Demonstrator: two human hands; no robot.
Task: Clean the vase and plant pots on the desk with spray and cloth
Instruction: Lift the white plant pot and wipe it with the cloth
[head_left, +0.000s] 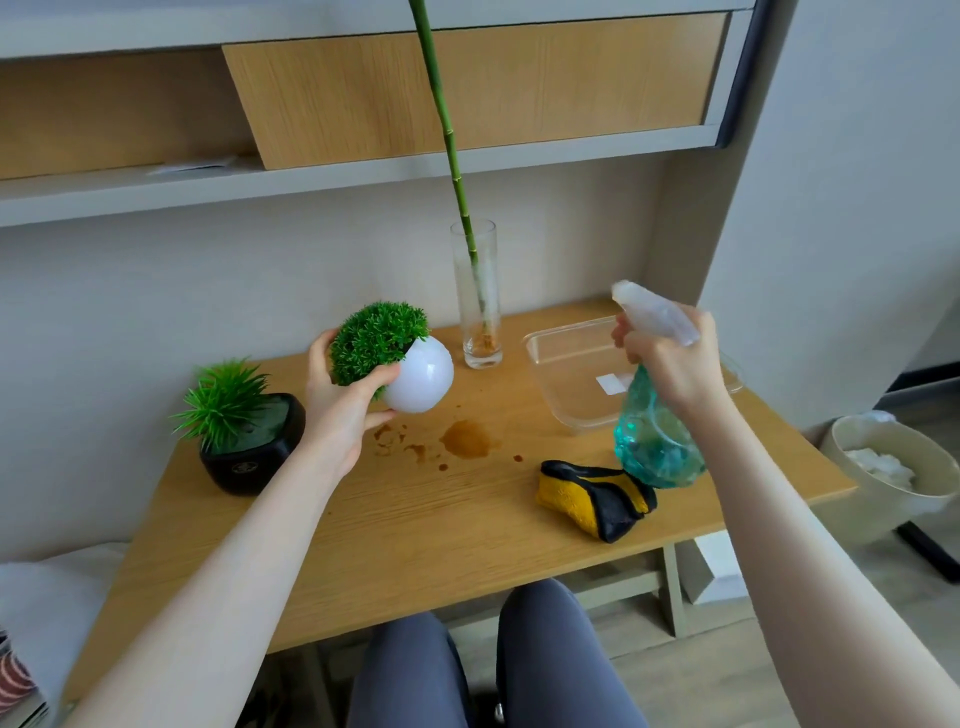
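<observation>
Wooden desk (415, 530) under wall shelving is serving as the work surface, brown spill marks (465, 439) lying near its middle. At far left, the black pot (254, 447) is standing untouched. The left hand (343, 405) is gripping the white round pot (421, 382) by its foliage, tilted and lifted, likely presenting its side for spraying. Behind, the glass vase (475, 296) is holding a bamboo stem. The yellow cloth (597, 499) is lying near the front edge. The right hand (670, 364) is clasping the spray bottle (654, 431), nozzle aimed leftward.
</observation>
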